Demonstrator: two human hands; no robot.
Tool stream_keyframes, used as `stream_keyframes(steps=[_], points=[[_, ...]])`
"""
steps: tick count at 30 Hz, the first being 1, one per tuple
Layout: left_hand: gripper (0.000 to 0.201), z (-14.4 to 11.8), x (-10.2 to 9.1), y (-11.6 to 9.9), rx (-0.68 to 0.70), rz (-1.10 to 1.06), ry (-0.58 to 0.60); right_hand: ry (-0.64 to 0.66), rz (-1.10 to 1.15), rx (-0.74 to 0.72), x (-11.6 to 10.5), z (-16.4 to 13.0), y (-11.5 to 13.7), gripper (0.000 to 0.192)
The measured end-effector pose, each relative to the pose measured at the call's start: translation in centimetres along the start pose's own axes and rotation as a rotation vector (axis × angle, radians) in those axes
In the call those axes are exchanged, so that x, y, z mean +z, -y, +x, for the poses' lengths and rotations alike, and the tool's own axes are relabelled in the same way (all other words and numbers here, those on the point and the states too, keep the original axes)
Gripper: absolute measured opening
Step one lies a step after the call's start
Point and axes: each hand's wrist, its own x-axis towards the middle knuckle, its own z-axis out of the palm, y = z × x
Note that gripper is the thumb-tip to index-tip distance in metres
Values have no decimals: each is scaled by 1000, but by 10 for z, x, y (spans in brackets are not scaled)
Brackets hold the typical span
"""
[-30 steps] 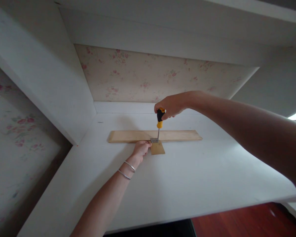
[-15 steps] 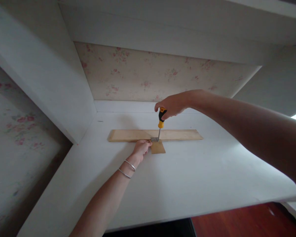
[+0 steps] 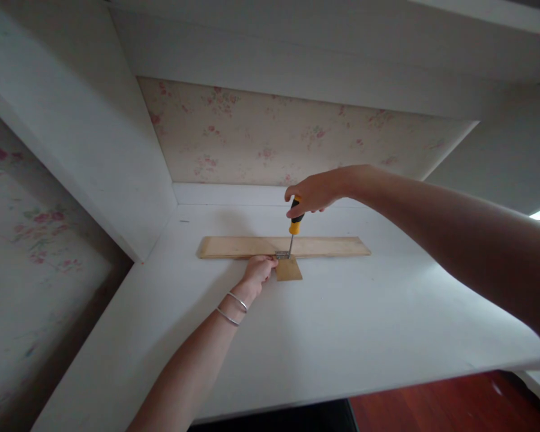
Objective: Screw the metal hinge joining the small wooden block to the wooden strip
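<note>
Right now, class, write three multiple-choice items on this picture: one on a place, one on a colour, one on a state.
1. Where does the wooden plank lie?
A. on the white shelf
B. on the red floor
C. against the wallpaper

2. What colours is the screwdriver handle?
A. blue and white
B. black and orange
C. green

3. How does the screwdriver stand?
A. lying flat
B. hanging from a hook
C. near upright, tip down at the metal bracket

Answers: 1 A, the plank rests flat on the shelf. 2 B, seen below the right hand. 3 C, the right hand grips it from above while the left hand steadies the plank.
</note>
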Motion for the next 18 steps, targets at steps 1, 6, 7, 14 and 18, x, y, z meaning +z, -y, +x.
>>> stream_keyframes(steps=[1, 6, 7, 14, 18], points=[[12, 0, 0, 0, -3, -2, 1, -2, 11, -26, 0, 0, 0, 51], [12, -1, 1, -2, -15, -5, -2, -8, -30, 61, -2, -4, 5, 51], [13, -2, 1, -2, -14, -4, -1, -12, -7, 36, -2, -5, 6, 52], [13, -2, 0, -3, -12, -8, 0, -30, -53, 55, 0, -2, 5, 55], [17, -2, 0, -3, -9, -14, 13, 1, -44, -34, 0, 1, 2, 52]])
